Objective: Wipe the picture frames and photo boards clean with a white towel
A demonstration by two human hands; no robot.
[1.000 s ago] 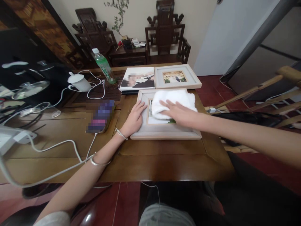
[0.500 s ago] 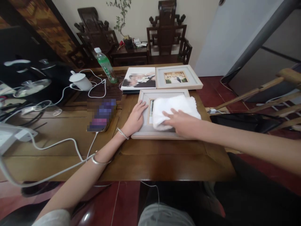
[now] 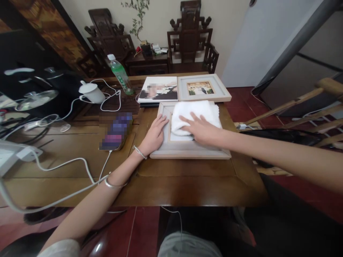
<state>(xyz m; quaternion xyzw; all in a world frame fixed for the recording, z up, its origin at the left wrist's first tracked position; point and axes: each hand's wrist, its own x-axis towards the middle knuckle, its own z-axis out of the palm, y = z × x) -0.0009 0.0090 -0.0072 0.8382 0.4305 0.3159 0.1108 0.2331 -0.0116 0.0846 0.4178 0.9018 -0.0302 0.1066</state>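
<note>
A light wooden picture frame [image 3: 193,154] lies flat on the brown table. My left hand [image 3: 155,134] grips its left edge, fingers over the rim. On the frame's glass my right hand [image 3: 202,129] presses a folded white cloth [image 3: 194,110], its fingers spread over the fabric. Most of the picture inside is covered by the cloth and the hand. Just behind are a second picture frame [image 3: 223,92] and a white-edged photo panel [image 3: 158,91], side by side.
On the left lie a phone [image 3: 115,132] with a charging cable, a lidded white cup [image 3: 92,92], a green-labelled bottle [image 3: 120,75] and a power strip [image 3: 18,153]. White cables loop across the table [image 3: 187,182]. A wooden chair [image 3: 294,103] stands at the right.
My right hand has slid the cloth away from me and slightly left, uncovering the frame's lower right corner. My left hand has stayed in place.
</note>
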